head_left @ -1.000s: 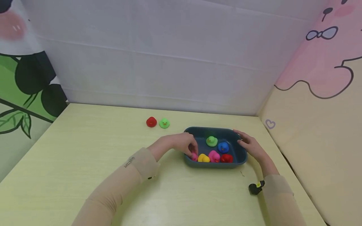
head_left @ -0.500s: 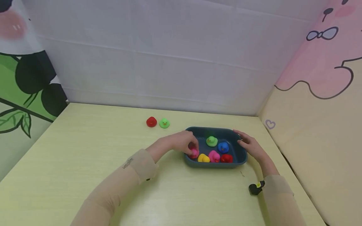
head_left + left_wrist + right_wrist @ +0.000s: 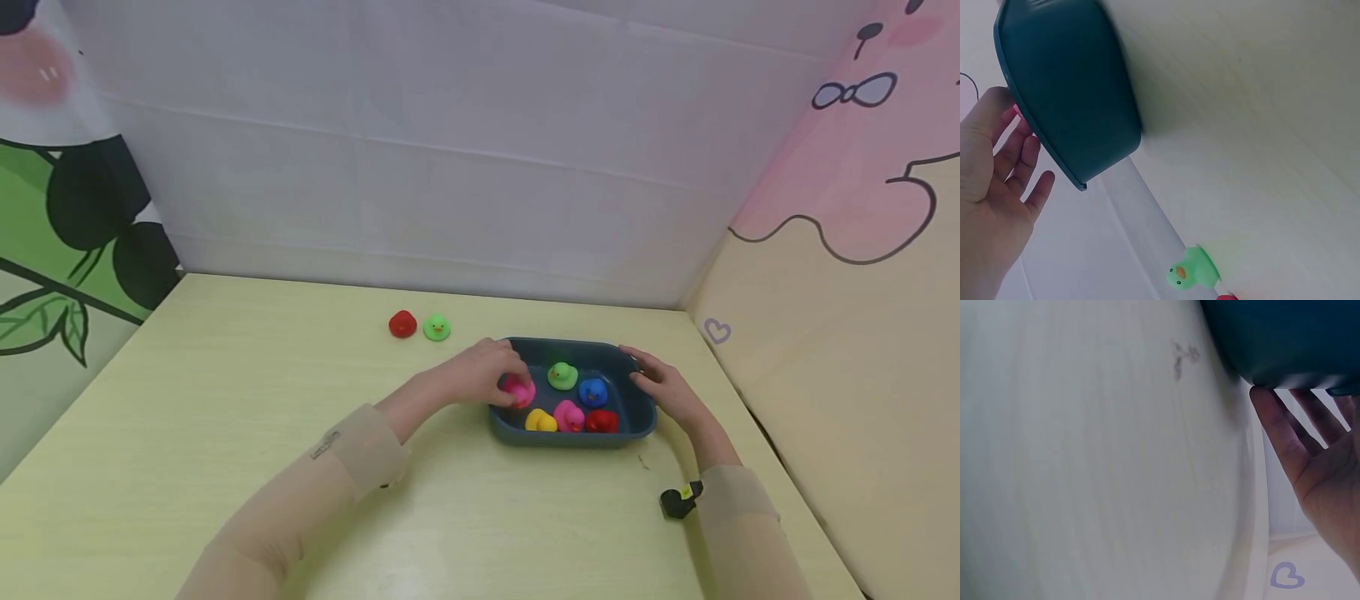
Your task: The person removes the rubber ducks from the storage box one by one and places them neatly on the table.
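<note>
My left hand (image 3: 483, 375) reaches over the left end of a dark teal bin (image 3: 573, 437) and pinches a pink rubber duck (image 3: 519, 392) there. The left wrist view has the bin's wall hiding most of that duck. At the opposite end, my right hand (image 3: 667, 390) holds the bin, thumb over the rim and other fingers (image 3: 1272, 419) along the outer wall. Inside the bin sit a green duck (image 3: 562, 376), a blue duck (image 3: 593, 392), a yellow duck (image 3: 541, 421), a second pink duck (image 3: 569, 416) and a red duck (image 3: 602, 422).
Left of the bin, farther back on the pale table (image 3: 225, 417), stand another red duck (image 3: 402, 324) and another green duck (image 3: 437, 327). A white sheet (image 3: 420, 167) hangs behind the table; a patterned wall (image 3: 847, 350) borders its right side.
My left hand has brought the pink duck up and away from the bin's near left corner, toward the back. My right hand and the bin stay in place.
</note>
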Demonstrator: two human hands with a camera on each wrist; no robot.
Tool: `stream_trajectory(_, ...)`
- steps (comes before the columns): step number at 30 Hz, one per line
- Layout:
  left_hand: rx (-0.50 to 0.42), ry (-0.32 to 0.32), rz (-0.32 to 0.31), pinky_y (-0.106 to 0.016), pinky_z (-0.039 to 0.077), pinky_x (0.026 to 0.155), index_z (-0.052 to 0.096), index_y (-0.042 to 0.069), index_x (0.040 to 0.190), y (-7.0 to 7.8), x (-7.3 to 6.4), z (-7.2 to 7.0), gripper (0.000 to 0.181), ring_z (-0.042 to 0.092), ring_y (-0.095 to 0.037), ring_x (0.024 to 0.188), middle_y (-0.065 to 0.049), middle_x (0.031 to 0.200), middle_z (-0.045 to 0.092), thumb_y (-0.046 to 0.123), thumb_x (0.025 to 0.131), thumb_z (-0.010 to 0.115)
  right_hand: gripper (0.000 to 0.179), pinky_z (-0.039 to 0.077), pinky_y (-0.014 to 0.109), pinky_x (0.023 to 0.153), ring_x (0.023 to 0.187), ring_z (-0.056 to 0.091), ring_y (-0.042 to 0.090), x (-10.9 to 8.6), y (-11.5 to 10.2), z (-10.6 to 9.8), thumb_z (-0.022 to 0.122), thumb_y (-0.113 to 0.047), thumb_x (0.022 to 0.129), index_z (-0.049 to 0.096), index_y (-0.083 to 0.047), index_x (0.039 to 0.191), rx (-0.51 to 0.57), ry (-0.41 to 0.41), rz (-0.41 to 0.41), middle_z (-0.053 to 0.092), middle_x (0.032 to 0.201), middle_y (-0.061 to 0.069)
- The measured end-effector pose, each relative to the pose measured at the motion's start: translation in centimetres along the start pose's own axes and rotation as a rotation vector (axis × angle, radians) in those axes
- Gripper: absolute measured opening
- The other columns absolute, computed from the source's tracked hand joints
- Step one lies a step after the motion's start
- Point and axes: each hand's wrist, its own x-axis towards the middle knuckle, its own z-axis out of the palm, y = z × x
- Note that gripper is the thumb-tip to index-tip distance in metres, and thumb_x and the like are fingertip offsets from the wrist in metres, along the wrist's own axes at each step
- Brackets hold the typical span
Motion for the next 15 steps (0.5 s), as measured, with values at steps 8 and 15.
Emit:
stream_trajectory(8, -0.002, 0.074, -0.037, -0.031, 0.041, 0.085, 0.07, 0.021, 0.105, 0.9, -1.0, -1.0, 0.025, 0.05, -0.01, 0.095, 0.009, 0.097, 0.066, 0.028, 0.081, 0.073, 0.05, 0.033, 0.064, 0.096, 0.138, 0.021, 0.048, 0.2, 0.7, -0.2, 0.046, -0.019, 0.1, 0.032, -0.016, 0.147, 0.001, 0.006, -0.001, 0.022, 0.153, 0.02)
stream_trajectory(15, -0.01, 0.143, -0.045, -0.03, 0.041, 0.082, 0.071, 0.02, 0.103, 1.6, -2.1, -1.8, 0.023, 0.05, -0.009, 0.091, 0.008, 0.096, 0.066, 0.024, 0.08, 0.072, 0.049, 0.03, 0.065, 0.097, 0.136, 0.019, 0.051, -0.3, -1.2, 0.0, 0.044, -0.011, 0.1, 0.031, -0.008, 0.147, 0.018, -0.008, 0.007, 0.021, 0.152, 0.025)
